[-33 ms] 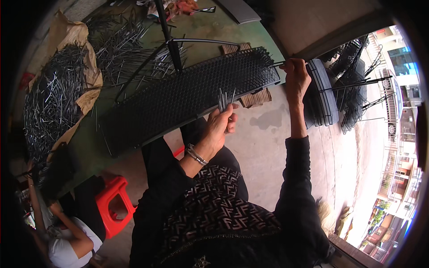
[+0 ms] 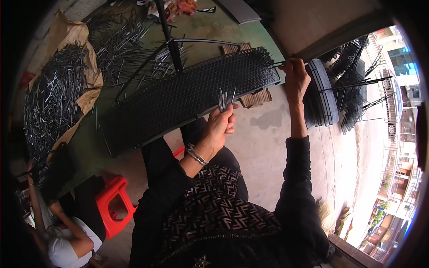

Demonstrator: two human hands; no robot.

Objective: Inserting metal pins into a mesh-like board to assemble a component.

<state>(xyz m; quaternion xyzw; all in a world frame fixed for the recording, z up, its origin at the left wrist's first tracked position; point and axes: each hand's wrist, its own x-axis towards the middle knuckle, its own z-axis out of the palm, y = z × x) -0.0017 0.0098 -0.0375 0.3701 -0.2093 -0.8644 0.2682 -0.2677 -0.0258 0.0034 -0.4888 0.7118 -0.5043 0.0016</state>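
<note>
A long black panel (image 2: 192,91) full of small holes lies slantwise over the green table's near edge. My left hand (image 2: 219,127) is closed around a small bundle of thin metal rods (image 2: 224,100), their tips pointing up in front of the panel. At the panel's right end, my right hand (image 2: 296,78) pinches a thin dark rod (image 2: 278,64). That rod reaches leftward to the panel's end, where a cluster of short dark rods (image 2: 263,56) stands out. Whether its tip sits inside a hole is too small to tell.
Brown paper (image 2: 91,76) holds a heap of loose rods (image 2: 58,98) on the green table (image 2: 201,33), beside a black metal stand (image 2: 174,53). Corrugated cardboard (image 2: 257,98) lies under the panel. Black wire racks (image 2: 324,94) stand right. A red stool (image 2: 111,205) and another person (image 2: 73,241) are lower left.
</note>
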